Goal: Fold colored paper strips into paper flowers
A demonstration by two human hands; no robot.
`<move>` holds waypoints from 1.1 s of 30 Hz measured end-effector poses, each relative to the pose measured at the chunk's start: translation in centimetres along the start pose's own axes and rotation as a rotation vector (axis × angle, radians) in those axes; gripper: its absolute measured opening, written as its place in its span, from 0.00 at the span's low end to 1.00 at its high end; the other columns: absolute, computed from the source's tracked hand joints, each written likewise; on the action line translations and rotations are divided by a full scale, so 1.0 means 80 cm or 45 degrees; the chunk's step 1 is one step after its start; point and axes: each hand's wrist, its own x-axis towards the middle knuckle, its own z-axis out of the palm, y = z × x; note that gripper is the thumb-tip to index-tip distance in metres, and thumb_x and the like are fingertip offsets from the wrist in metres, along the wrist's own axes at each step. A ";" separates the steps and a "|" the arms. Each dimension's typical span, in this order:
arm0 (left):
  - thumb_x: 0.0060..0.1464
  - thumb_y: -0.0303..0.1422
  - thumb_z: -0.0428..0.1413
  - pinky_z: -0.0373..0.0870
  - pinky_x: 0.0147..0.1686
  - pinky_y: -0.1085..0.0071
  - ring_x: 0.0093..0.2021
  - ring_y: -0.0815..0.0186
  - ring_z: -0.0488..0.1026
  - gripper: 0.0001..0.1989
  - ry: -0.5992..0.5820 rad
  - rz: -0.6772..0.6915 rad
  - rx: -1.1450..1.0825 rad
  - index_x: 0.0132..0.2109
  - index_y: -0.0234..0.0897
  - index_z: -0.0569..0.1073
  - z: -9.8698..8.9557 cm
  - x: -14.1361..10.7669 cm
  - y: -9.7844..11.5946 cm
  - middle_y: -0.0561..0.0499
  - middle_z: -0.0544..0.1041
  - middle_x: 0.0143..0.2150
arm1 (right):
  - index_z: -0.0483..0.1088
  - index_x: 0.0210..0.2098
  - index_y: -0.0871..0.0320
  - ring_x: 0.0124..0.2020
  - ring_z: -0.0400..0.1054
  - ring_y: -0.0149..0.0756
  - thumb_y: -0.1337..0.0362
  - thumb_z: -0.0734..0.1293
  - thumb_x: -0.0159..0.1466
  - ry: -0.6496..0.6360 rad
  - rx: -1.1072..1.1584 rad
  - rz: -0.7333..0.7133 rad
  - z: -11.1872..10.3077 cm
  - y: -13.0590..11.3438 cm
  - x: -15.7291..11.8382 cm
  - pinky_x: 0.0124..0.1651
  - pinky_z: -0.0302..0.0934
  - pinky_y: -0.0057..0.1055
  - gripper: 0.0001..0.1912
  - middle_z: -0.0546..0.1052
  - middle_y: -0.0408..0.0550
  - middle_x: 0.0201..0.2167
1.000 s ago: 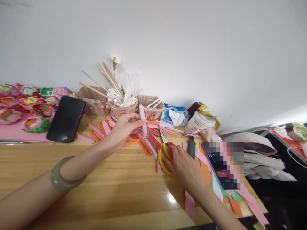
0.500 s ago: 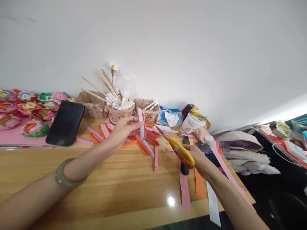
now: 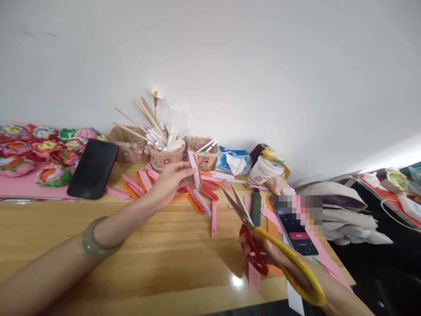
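Note:
My left hand (image 3: pixel 174 180) pinches a folded white and red paper strip (image 3: pixel 195 170), held upright above a pile of folded strips (image 3: pixel 197 199). A green bangle circles the left wrist. Lower and to the right, my right hand (image 3: pixel 259 248) is closed round scissors (image 3: pixel 249 220) with one red and one yellow handle. Their blades are spread and point up and to the left, apart from the held strip. Behind the scissors lies a dark green tube (image 3: pixel 255 206).
Decorated baskets (image 3: pixel 167 159) with sticks and pens stand by the wall, beside a tissue pack (image 3: pixel 232 161) and a white cup (image 3: pixel 265 170). Colourful paper flowers (image 3: pixel 54 175) and a black phone (image 3: pixel 93 169) are left; a lit phone (image 3: pixel 296 232) lies right among long strips.
My right hand has moved down and back, and the scissors have swung open. My left hand still holds the strip in nearly the same place. The lit phone is less covered.

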 end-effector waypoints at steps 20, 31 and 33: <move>0.45 0.31 0.60 0.70 0.34 0.73 0.28 0.72 0.72 0.07 -0.271 -0.109 0.111 0.28 0.33 0.70 0.065 -0.030 -0.039 0.54 0.73 0.27 | 0.58 0.29 0.57 0.15 0.52 0.23 0.36 0.56 0.56 0.190 -0.001 -0.020 0.030 0.006 0.041 0.19 0.48 0.25 0.28 0.59 0.35 0.17; 0.45 0.31 0.61 0.70 0.33 0.74 0.28 0.72 0.72 0.06 -0.284 -0.119 0.041 0.29 0.33 0.72 0.065 -0.023 -0.047 0.54 0.74 0.27 | 0.61 0.30 0.57 0.17 0.55 0.26 0.40 0.55 0.60 0.134 0.168 -0.137 0.033 0.009 0.041 0.21 0.51 0.26 0.25 0.62 0.38 0.19; 0.44 0.31 0.61 0.70 0.33 0.74 0.28 0.73 0.72 0.07 -0.279 -0.132 0.031 0.29 0.33 0.72 0.065 -0.023 -0.047 0.53 0.75 0.28 | 0.62 0.32 0.56 0.17 0.56 0.27 0.41 0.55 0.61 0.095 0.243 -0.143 0.033 0.010 0.042 0.21 0.52 0.26 0.24 0.64 0.39 0.20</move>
